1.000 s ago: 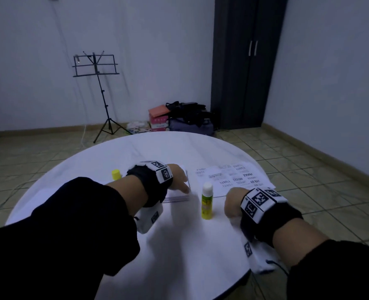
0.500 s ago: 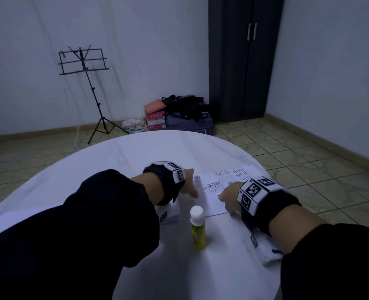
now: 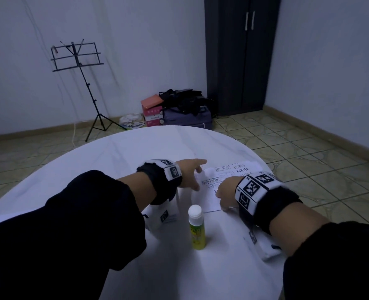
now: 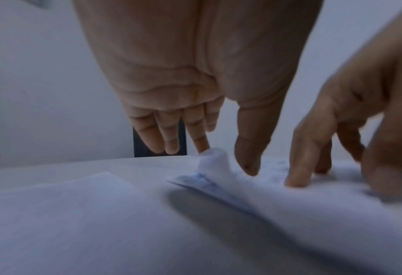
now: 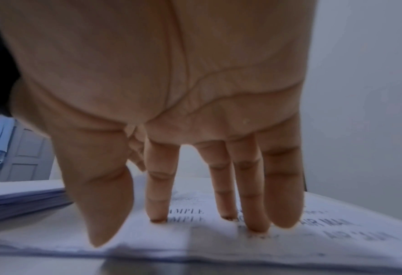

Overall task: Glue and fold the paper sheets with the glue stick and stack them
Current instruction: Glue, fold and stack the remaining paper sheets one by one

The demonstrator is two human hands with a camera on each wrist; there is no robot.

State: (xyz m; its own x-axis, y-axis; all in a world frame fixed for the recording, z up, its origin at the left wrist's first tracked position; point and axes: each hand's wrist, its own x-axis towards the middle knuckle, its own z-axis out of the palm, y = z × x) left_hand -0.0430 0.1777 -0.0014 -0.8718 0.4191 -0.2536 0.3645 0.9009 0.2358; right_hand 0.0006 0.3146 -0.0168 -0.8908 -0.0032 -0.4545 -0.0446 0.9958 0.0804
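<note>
White paper sheet [image 3: 226,180] reads "SAMPLE", under both hands.

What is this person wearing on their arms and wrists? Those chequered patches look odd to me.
Both arms are in dark long sleeves, pushed up the forearm. Each wrist carries a black band topped by a white strip printed with square black-and-white code markers. A white box with a smaller marker hangs under each wrist. The left hand and right hand are bare.
</note>
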